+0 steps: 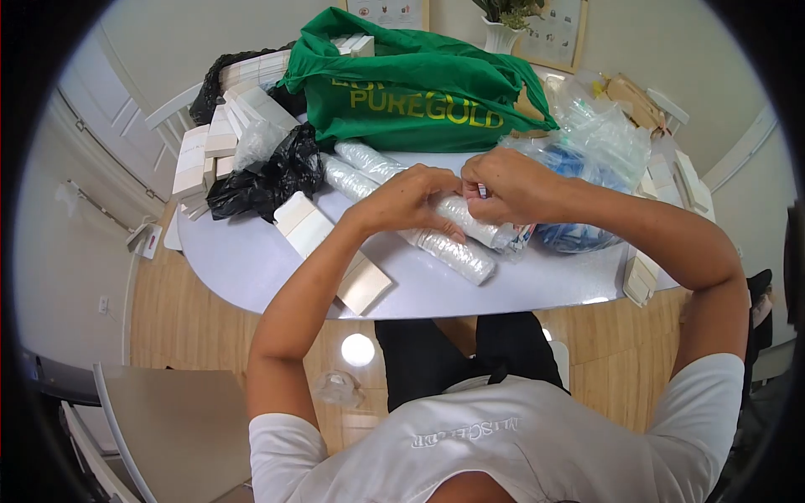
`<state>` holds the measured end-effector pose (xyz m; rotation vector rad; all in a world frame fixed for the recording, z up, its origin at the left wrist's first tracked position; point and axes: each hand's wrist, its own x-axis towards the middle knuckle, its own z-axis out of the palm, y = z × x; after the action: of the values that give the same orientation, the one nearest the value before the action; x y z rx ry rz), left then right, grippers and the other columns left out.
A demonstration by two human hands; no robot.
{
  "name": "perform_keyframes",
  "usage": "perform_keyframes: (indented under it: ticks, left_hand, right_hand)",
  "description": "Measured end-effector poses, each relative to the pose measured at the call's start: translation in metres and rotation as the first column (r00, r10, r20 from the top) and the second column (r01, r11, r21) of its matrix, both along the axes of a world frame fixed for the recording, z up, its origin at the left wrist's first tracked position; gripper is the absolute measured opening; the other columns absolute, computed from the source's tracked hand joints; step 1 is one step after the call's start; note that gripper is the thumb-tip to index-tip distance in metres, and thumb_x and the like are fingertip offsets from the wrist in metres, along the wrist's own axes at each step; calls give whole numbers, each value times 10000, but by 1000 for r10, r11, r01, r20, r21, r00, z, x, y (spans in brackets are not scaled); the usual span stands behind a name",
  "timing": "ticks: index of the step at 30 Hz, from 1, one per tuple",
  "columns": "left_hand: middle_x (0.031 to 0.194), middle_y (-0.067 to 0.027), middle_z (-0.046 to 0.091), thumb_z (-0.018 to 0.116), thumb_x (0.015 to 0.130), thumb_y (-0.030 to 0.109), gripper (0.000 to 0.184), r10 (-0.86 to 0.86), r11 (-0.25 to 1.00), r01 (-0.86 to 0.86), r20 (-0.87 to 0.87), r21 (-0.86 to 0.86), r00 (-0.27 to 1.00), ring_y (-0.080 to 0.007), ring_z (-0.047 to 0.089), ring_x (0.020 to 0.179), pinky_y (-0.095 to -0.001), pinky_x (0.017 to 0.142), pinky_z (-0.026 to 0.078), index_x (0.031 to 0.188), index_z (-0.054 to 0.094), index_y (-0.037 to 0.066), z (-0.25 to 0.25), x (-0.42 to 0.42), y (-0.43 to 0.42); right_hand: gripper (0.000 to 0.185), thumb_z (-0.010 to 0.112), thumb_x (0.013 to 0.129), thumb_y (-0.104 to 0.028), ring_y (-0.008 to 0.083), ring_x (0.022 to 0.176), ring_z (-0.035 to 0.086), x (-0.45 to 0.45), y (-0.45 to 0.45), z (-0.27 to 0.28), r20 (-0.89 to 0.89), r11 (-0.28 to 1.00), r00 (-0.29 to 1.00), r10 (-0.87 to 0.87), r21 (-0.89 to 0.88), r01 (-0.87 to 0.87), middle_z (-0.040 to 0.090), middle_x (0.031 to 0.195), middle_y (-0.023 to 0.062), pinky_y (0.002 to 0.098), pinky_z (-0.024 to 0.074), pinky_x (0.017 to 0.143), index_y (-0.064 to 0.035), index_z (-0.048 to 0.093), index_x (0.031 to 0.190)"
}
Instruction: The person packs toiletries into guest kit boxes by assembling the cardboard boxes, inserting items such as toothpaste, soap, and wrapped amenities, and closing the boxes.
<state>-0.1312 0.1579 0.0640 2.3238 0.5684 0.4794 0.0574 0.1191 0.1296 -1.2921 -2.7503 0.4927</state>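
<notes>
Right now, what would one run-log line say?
left hand: on clear plastic roll | right hand: at same roll | green bag: beyond both hands

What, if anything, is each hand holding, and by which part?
The left hand grips the farther clear plastic roll toward its right end; what the right hand pinches cannot be told.

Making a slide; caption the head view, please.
Left hand and right hand at shiny plastic rolls, green bag behind.

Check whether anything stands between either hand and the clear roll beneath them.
Nothing visible does: the left hand and right hand are both right at the clear roll. The green bag lies beyond, not between.
</notes>
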Motion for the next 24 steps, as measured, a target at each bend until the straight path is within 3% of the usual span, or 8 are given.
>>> perform_keyframes:
  ticks: [1, 3, 6, 13, 16, 18, 22, 24]
  left_hand:
    - [856, -96, 594, 813, 598, 421, 591, -7, 1000, 7, 13, 2, 1000, -269, 559, 860, -373, 775, 391, 1003, 625, 34, -4, -1, 1]
    - [800, -60, 594, 769, 628, 493, 551, -24, 953, -16, 129, 303, 991, -229, 558, 838, -345, 760, 360, 960, 666, 65, -13, -5, 0]
    - [865, -36, 602, 793, 616, 439, 535, -6, 946, -35, 126, 323, 992, -217, 544, 845, -333, 801, 342, 989, 661, 78, -24, -7, 1]
    - [835, -64, 607, 724, 661, 517, 521, -34, 909, -69, 239, 411, 970, -218, 552, 853, -333, 798, 320, 946, 673, 85, -37, -7, 4]
    - [849, -64, 618, 730, 665, 485, 501, -39, 919, -67, 257, 388, 966, -218, 556, 860, -333, 805, 321, 959, 672, 83, -39, -7, 4]
    - [860, -68, 628, 742, 648, 466, 504, -32, 930, -73, 276, 360, 961, -219, 559, 863, -333, 809, 321, 964, 672, 81, -38, -8, 3]
    - [770, -32, 586, 772, 633, 453, 457, -12, 931, -93, 283, 353, 959, -215, 522, 801, -338, 820, 302, 912, 674, 105, -42, -5, 2]
    - [736, -28, 572, 778, 623, 447, 440, -18, 925, -105, 319, 364, 947, -213, 519, 786, -336, 817, 300, 882, 678, 104, -44, -4, 2]
  right_hand:
    - [138, 640, 674, -123, 308, 650, 598, 0, 3, 1, 13, 1000, 1000, -7, 2, 7, 604, 705, 166, 371, 469, 603, 2, 585, 692]
    - [130, 672, 679, -100, 233, 609, 622, -3, 7, 6, -54, 992, 998, 27, -118, -33, 627, 680, 129, 321, 480, 567, 20, 632, 711]
    - [128, 689, 693, -78, 166, 567, 633, -12, 9, 24, 45, 900, 986, -162, -402, 166, 640, 651, 106, 285, 489, 523, 40, 663, 734]
    - [110, 671, 718, -61, 149, 542, 632, -41, 16, 23, 331, 901, 933, -139, -349, 258, 635, 633, 112, 266, 490, 486, 47, 658, 736]
    - [149, 647, 725, -91, 186, 538, 635, -47, 17, 24, 418, 862, 896, -150, -389, 326, 630, 634, 141, 299, 500, 514, 57, 633, 714]
    - [181, 616, 730, -113, 269, 570, 635, -50, 16, 25, 462, 956, 879, 118, -292, 25, 612, 635, 198, 347, 511, 585, 64, 605, 691]
    - [193, 600, 721, -113, 339, 625, 623, -61, 4, 15, 562, 981, 817, 126, -193, -19, 588, 629, 240, 389, 505, 653, 77, 585, 696]
    - [334, 655, 765, -231, 378, 768, 643, -66, 1, 13, 704, 987, 701, 118, -164, -1, 635, 773, 253, 419, 519, 723, 65, 612, 914]
